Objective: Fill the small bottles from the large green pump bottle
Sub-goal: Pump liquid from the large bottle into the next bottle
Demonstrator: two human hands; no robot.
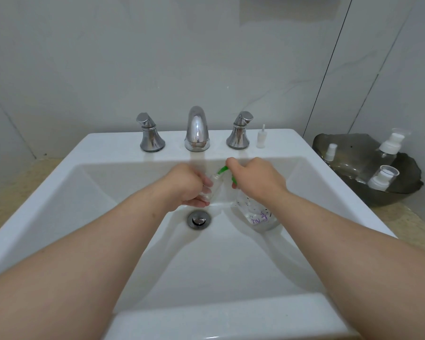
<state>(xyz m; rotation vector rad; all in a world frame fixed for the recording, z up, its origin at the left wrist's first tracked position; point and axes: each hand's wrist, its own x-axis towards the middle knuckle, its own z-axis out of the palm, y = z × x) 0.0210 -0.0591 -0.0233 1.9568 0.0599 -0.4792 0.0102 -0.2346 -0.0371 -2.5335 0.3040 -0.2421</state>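
Both hands were over the white sink (66, 155), just above the drain (199, 219). The left hand (187, 185) curled round a small clear bottle (212, 187), pinching it between fingers and thumb and tilting its mouth to the right. The right hand (255, 177) closed over the top of the pump bottle (258, 214), a clear body with purple writing that leaned in the basin. Its green nozzle (222, 170) stuck out past the fingers and met the small bottle's mouth.

Behind stood the spout (197, 128) between 2 handles (150, 133). A loose white pump cap (261, 137) stood upright just beside the right one. Well to the right, a dark bowl (349, 141) held 3 spare bottles (389, 146).
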